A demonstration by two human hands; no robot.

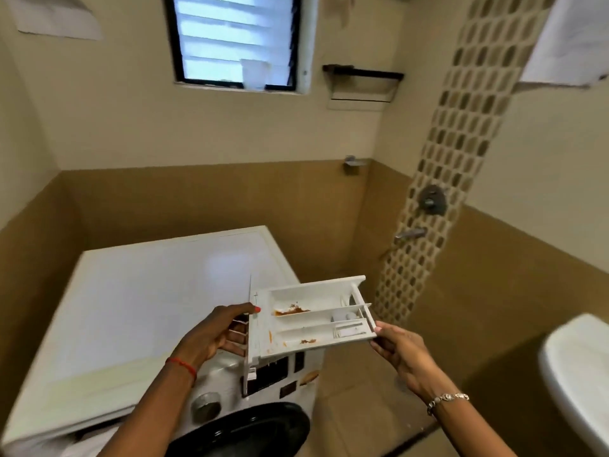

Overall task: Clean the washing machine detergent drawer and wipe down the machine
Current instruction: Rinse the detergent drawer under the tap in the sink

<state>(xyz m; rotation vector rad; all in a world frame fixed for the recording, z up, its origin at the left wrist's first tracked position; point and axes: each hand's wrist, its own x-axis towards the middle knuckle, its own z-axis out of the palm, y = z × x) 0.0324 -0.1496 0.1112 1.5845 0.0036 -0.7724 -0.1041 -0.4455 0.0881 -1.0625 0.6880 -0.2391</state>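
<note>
- The washing machine fills the lower left: a white front-loader with a flat, bare top, a dark round door at the bottom edge of view, and a silver dial beside a dark control panel.
- A white basin curves in at the lower right; a louvred window sits high on the back wall, with a tap on the patterned tile strip to the right.
- The detergent drawer is out of the machine, held in the air over the machine's front right corner and roughly level, compartments facing up. Orange-brown residue lies in the large rear compartment, with smaller smears in the front one.
- The left hand grips the drawer's front-panel end, fingers curled around it, thumb on top. A red thread circles that wrist.
- The right hand pinches the drawer's far right corner between thumb and fingers. A silver bracelet circles that wrist.
</note>
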